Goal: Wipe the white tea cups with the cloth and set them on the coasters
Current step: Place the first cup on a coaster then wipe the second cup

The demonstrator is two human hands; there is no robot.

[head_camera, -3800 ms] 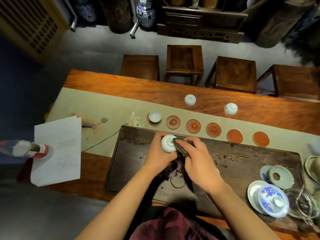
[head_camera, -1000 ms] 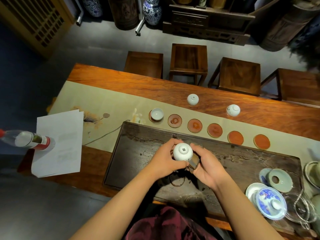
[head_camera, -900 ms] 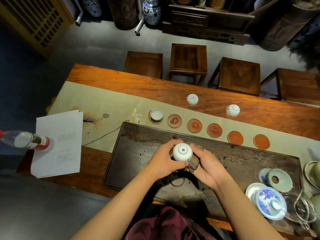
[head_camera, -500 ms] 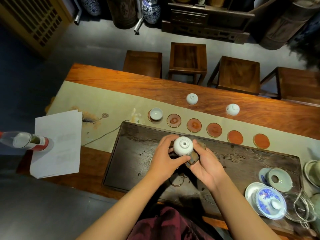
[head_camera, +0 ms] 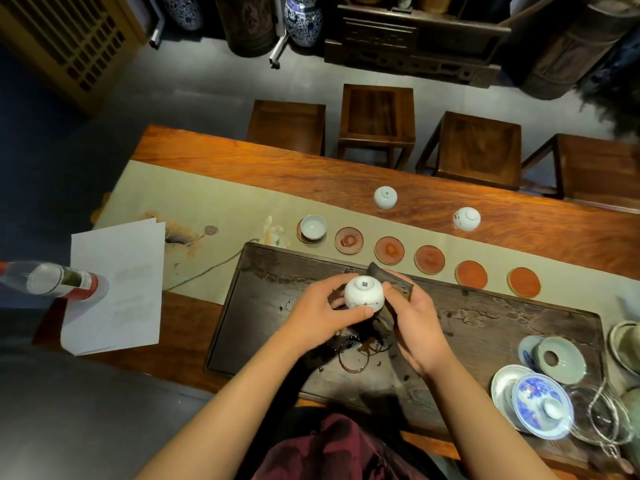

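A small white tea cup (head_camera: pixel 363 293) is held foot-up between the two hands, above the dark tea tray (head_camera: pixel 263 306). It is gripped by the left hand (head_camera: pixel 320 311), thumb curled under its near side and fingers round the far side. The dark cloth (head_camera: pixel 391 296) is pinched by the right hand (head_camera: pixel 414 317) and pressed against the cup's right flank.

The cup is judged to be light, rigid, thin-walled and breakable; its glaze is probably slippery, more so if damp. It would best be taken by the rim and the foot ring, or cradled round the belly, and lowered gently rather than dropped. The cloth is soft and limp and can be gathered anywhere.

Four white cups are counted: the one in the hands, one upright (head_camera: pixel 312 227) on the coaster furthest left beyond the hands, and two upside down (head_camera: pixel 385 197) (head_camera: pixel 467 218) on the bare table (head_camera: pixel 242 161) further out. Six coasters are counted in a row just beyond the hands; five of them (head_camera: pixel 348 240) (head_camera: pixel 389 250) (head_camera: pixel 429 259) (head_camera: pixel 470 275) (head_camera: pixel 524 282) are unoccupied. One cloth is seen.
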